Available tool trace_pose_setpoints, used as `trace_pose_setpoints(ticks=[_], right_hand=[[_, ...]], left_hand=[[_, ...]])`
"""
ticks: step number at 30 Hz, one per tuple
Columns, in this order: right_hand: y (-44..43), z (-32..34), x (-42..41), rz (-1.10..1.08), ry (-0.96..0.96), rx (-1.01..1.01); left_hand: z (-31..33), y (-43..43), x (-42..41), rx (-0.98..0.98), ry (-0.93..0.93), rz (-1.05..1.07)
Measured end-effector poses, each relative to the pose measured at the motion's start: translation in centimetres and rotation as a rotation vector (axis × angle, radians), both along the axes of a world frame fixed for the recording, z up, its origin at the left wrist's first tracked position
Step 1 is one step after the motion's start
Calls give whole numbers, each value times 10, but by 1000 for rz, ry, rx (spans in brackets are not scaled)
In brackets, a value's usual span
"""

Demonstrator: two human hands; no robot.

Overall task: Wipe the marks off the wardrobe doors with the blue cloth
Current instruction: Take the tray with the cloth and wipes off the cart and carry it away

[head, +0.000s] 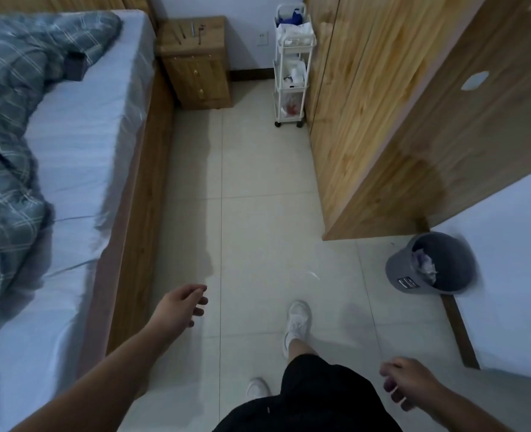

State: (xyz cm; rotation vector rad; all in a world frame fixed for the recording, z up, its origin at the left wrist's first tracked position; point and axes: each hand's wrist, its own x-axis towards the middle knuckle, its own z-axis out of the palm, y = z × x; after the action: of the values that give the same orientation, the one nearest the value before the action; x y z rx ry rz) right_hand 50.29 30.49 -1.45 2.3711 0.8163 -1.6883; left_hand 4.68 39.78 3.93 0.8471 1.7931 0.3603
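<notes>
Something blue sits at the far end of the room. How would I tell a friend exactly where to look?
Follow the wooden wardrobe on the right to its far end, where a narrow white trolley stands on wheels. On its top tier lies the blue bundle, possibly the cloth. It is the only blue item there; the rest looks white or red.

The wardrobe [382, 104] is cut off by the edge from 12 to 3 o'clock. At 12, a blue lump [295, 17] in the cart [292, 120] is too small to identify. The right hand [410, 385], at 5, is blurred.
</notes>
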Motion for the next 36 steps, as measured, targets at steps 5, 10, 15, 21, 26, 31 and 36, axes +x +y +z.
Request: trace_pose_setpoints(ticks=[5, 10, 15, 21, 26, 31, 36], right_hand=[[153, 16, -21, -12, 86, 93], [317, 45, -75, -51, 177, 287], [441, 52, -123, 61, 192, 378], [514, 25, -148, 129, 56, 317], [529, 10, -133, -10, 14, 153], [565, 2, -124, -69, -3, 7], [659, -12, -128, -39, 1, 69]], left_hand=[[-7, 42, -10, -63, 33, 67], [-17, 67, -28, -156, 17, 163], [-38, 126, -63, -223, 22, 226], [-56, 260, -108, -194, -1, 156], [-40, 401, -135, -98, -13, -12], [-31, 536, -138, -6, -20, -55], [-40, 633, -135, -2, -14, -38]])
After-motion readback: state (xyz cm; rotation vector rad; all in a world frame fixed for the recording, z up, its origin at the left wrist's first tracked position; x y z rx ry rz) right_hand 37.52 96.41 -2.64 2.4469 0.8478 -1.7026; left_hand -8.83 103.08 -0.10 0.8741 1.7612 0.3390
